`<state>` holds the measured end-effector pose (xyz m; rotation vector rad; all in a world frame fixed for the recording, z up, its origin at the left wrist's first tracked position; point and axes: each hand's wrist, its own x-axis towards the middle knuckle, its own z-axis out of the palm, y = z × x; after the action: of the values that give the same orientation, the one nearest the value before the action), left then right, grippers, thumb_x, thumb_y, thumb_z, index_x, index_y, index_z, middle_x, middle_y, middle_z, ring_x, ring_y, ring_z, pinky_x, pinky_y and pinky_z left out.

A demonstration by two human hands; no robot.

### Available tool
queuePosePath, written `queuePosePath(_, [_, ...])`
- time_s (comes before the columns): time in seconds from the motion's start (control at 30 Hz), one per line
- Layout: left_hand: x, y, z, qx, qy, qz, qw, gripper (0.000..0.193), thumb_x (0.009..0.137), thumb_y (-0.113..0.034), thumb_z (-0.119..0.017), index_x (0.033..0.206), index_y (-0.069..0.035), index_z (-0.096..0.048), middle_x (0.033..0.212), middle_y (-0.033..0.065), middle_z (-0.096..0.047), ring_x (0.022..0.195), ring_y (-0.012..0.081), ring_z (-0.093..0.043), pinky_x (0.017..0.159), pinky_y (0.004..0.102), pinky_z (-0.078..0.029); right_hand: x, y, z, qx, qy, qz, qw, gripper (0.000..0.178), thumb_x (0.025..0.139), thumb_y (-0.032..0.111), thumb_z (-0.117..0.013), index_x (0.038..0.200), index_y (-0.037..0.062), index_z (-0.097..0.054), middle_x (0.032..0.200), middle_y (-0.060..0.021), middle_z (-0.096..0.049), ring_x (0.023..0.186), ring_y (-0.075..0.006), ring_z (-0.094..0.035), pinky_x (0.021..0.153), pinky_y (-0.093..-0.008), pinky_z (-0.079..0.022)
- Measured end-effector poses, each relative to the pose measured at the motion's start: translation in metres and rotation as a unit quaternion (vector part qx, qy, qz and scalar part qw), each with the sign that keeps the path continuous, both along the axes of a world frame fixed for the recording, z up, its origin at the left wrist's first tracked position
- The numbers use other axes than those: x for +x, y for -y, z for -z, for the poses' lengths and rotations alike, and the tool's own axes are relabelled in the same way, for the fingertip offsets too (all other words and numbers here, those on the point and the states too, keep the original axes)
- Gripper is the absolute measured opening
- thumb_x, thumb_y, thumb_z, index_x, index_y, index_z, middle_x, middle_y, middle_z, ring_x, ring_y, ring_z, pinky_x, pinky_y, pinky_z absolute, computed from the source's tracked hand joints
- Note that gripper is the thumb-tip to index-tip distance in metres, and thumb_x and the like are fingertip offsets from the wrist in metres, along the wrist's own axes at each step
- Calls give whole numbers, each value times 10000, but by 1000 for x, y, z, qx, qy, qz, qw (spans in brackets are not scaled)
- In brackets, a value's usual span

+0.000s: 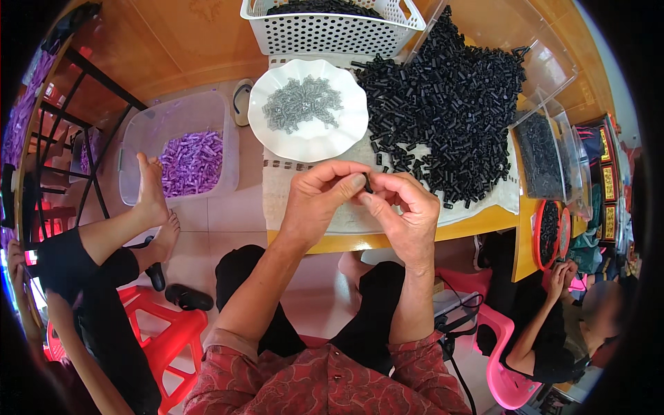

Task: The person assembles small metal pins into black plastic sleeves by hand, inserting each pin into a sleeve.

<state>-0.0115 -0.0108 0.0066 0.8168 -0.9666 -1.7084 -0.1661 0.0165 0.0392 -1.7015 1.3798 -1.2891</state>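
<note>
Just past the table's near edge, my left hand (321,200) and my right hand (404,211) meet with thumbs and forefingers pinched together. Between them is a small black cylindrical piece (366,182), mostly covered by the fingertips. A white scalloped plate (259,111) beyond my left hand carries small clear plastic parts (304,104). Past my right hand spreads a big heap of short black cylindrical pieces (449,111), lying on a pale cloth (280,187).
A white perforated basket (332,36) with black pieces stands at the back. Clear bins (546,159) line the right. A translucent tub (135,162) of purple pieces (192,162) sits left on the floor. Co-workers sit on both sides, near a red stool (166,346) and pink chair (508,366).
</note>
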Motion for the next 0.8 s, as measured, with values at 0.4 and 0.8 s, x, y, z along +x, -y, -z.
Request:
queuePosePath(0.4, [-1,4,10,91,-152,-3,984,195,943,-64,-612,1115,18,-652,966,91,-698,842,164,-682,774,318,-579,1,-2,3,70,101,14,992,274,820,-55,-724,1087,-30,-673,980,-91,-679,842,-105,-633,733,-220,-515])
queuePosePath(0.8, [-3,2,12,87,-194,-14,977,192,963,-96,-592,1110,12,-652,912,86,-691,786,162,-680,742,356,-595,3,0,12,53,107,16,993,89,858,-1,-706,927,-28,-657,849,-63,-675,739,-98,-646,656,-219,-508])
